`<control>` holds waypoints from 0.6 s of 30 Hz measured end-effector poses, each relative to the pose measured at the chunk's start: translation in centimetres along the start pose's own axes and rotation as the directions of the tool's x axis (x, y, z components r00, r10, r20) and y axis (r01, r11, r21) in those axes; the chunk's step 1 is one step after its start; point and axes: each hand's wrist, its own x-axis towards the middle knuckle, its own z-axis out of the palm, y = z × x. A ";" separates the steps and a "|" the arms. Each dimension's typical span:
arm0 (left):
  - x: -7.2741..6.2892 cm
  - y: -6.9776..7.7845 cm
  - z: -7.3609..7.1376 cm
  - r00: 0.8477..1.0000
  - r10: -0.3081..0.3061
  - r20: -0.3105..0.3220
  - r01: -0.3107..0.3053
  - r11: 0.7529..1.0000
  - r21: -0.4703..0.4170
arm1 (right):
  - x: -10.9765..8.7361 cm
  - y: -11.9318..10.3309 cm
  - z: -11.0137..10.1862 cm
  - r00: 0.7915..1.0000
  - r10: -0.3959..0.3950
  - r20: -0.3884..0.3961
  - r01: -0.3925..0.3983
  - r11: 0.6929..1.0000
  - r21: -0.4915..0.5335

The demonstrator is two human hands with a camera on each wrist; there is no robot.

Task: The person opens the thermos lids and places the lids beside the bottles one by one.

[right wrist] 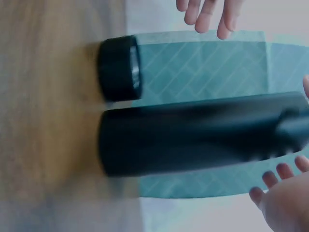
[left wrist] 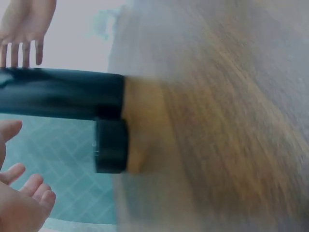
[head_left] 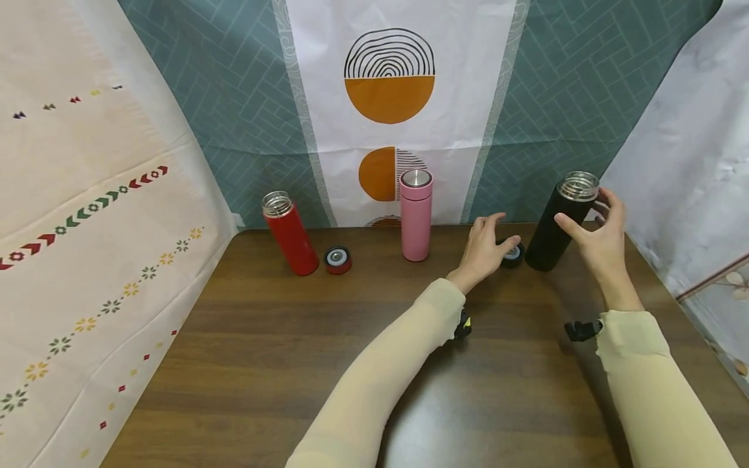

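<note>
A black thermos bottle (head_left: 556,227) stands uncapped on the table at the right, its steel threaded mouth showing. My right hand (head_left: 605,244) is spread around its upper part. In the right wrist view a small gap shows between those fingertips (right wrist: 270,180) and the bottle (right wrist: 203,137). Left of the bottle's base lies its black cap (head_left: 512,255), silver inner side up. My left hand (head_left: 482,250) hovers beside the cap with thumb and fingers apart, holding nothing. The left wrist view shows the cap (left wrist: 112,145) close against the bottle's base.
A pink thermos bottle (head_left: 416,218) with a silver-topped lid stands at the back middle. Further left are an uncapped red thermos bottle (head_left: 292,240) and its cap (head_left: 337,260). A patterned curtain (head_left: 246,117) hangs behind the wooden table (head_left: 281,364).
</note>
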 end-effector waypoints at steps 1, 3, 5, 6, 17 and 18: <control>-0.2 0.1 -0.4 1.000 0.011 -0.009 -0.012 1.000 -0.018 | 0.0 -0.3 0.0 0.999 -0.023 -0.039 0.024 1.000 0.015; -0.5 0.0 -1.0 0.999 0.032 -0.029 -0.033 0.998 -0.047 | 0.1 -0.9 -0.1 0.994 -0.057 -0.096 0.061 0.997 0.041; -0.7 -0.1 -1.7 0.997 0.048 -0.054 -0.052 0.996 -0.069 | 0.1 -1.4 0.1 0.988 -0.081 -0.129 0.090 0.994 0.062; -0.9 -0.2 -1.9 0.996 0.059 -0.064 -0.064 0.995 -0.082 | 0.1 -1.6 0.2 0.986 -0.093 -0.139 0.103 0.992 0.068; -2.1 -0.4 -3.7 0.986 0.123 -0.112 -0.139 0.980 -0.144 | -2.8 -6.3 0.8 0.948 -0.258 -0.183 0.273 0.960 0.059; -2.3 -0.4 -3.8 0.985 0.128 -0.116 -0.145 0.979 -0.146 | -3.1 -6.8 1.0 0.939 -0.285 -0.193 0.301 0.952 0.060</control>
